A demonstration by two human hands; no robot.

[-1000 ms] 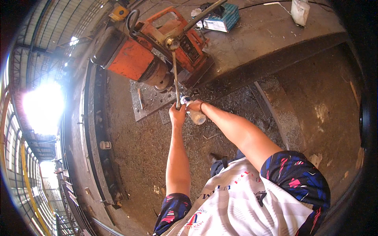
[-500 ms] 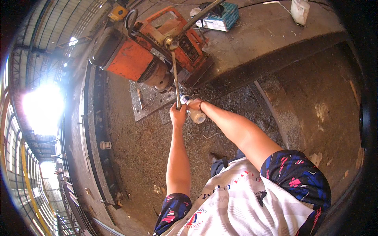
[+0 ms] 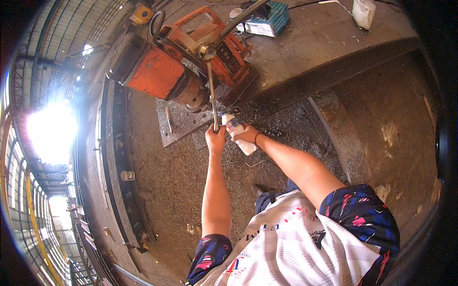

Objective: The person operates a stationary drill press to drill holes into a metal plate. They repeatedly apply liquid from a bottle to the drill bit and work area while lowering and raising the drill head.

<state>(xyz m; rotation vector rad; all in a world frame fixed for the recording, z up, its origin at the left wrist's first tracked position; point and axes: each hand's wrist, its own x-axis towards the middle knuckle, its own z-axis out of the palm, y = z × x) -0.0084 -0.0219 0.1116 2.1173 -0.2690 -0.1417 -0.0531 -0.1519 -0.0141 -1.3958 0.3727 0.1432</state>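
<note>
An orange magnetic drill press [image 3: 186, 62] stands on a steel beam, its bit over a grey steel plate [image 3: 179, 125]. My left hand [image 3: 215, 139] grips the end of the drill's long metal feed handle [image 3: 212, 93]. My right hand [image 3: 246, 136] holds a small white plastic bottle [image 3: 237, 132] tilted with its tip toward the drill's bit. Metal shavings lie all around the plate.
A blue-green box [image 3: 270, 20] and a white container [image 3: 363, 11] rest on the steel beam's top face at the back. A long steel girder [image 3: 114, 171] runs down the left. A small white can [image 3: 127, 175] sits beside it. Bright glare at far left.
</note>
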